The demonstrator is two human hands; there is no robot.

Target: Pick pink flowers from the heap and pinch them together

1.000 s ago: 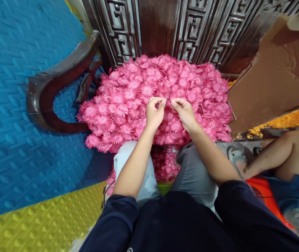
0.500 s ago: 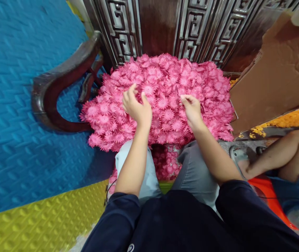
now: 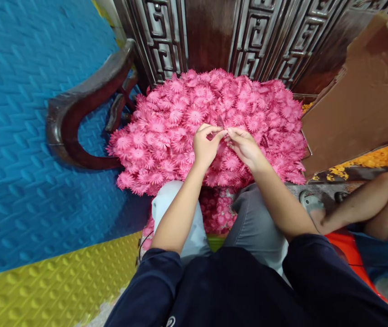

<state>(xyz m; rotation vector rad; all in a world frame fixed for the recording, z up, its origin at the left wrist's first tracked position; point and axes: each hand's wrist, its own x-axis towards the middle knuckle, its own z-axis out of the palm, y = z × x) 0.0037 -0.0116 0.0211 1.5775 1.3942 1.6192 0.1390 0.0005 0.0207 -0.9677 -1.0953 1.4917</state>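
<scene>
A broad heap of pink artificial-looking flowers with thin pointed petals lies in front of my knees. Above the middle of it, my left hand and my right hand meet at the fingertips, thumbs and forefingers pinched. A small dark pink folded petal piece sticks up where they meet, apparently in my right hand's pinch. Whether my left fingers grip that same piece or another small thing is hidden.
Carved dark wood furniture stands behind the heap, with a curved wooden arm on the left. Blue matting and yellow matting lie left. At right are brown cardboard, orange bits and another person's leg.
My left hand has moved right from above the flowers, and its spread fingers have closed into a pinch against my right fingertips. My right hand has shifted slightly left, still pinching.
</scene>
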